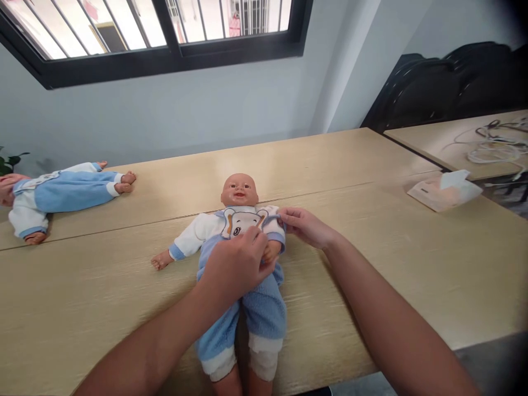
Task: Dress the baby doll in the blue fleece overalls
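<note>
A bald baby doll [239, 190] lies on its back on the wooden table, its feet toward me. It wears a fuzzy white and light-blue outfit [264, 308] with an animal face on the chest. My left hand [239, 258] reaches across the doll's body, fingers curled at its bent arm near the doll's hand [271, 251]. On the outer side of that same arm, my right hand [305, 224] pinches the sleeve [273, 224]. The doll's other arm [193, 235] stretches out to the left. My left fingertips are partly hidden.
A second doll [78, 190] in similar clothes lies at the table's far left. To the right is a tissue pack [443, 191]. White cables [495, 148] lie on an adjoining table, with black chairs [429, 88] behind. A barred window [173, 49] is in the wall.
</note>
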Demonstrator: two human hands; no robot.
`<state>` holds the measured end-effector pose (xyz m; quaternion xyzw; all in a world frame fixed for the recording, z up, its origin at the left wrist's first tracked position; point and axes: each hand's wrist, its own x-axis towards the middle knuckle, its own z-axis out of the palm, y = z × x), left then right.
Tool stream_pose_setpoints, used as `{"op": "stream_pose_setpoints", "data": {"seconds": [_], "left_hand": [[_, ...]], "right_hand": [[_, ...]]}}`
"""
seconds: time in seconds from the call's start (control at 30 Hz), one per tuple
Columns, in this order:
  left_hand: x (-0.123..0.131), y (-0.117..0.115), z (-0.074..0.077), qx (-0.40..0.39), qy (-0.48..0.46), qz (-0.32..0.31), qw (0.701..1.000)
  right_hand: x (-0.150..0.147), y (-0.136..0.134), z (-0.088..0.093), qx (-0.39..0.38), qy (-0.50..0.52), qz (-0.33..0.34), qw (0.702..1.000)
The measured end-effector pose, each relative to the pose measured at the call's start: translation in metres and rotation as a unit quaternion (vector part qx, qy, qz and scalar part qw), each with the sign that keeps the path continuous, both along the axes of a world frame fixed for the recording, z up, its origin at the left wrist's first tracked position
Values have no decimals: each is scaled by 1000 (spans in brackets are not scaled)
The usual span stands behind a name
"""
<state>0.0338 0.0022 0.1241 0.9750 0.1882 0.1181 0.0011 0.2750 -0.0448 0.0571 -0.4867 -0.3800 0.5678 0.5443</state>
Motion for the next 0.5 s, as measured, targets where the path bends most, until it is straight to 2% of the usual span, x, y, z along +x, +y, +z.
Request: {"op": "stream_pose_setpoints", "data": {"seconds": [0.1, 0.23, 0.3, 0.4, 0.5], "left_hand": [[-1, 3, 5, -18, 11, 35, 999], [-5, 9, 16, -31, -3, 61, 998], [-8, 13, 21, -40, -18, 81, 996], [-14, 22, 30, -62, -40, 94, 993], [-20, 30, 38, -102, -60, 72, 990]], "right_hand": [[11, -7, 2, -30, 12, 62, 998], [23, -17, 2, -83, -31, 169, 982], [22, -18, 0, -86, -42, 209, 973], [14, -15, -4, -53, -30, 225, 972], [8, -9, -10, -19, -9, 193, 981]]}}
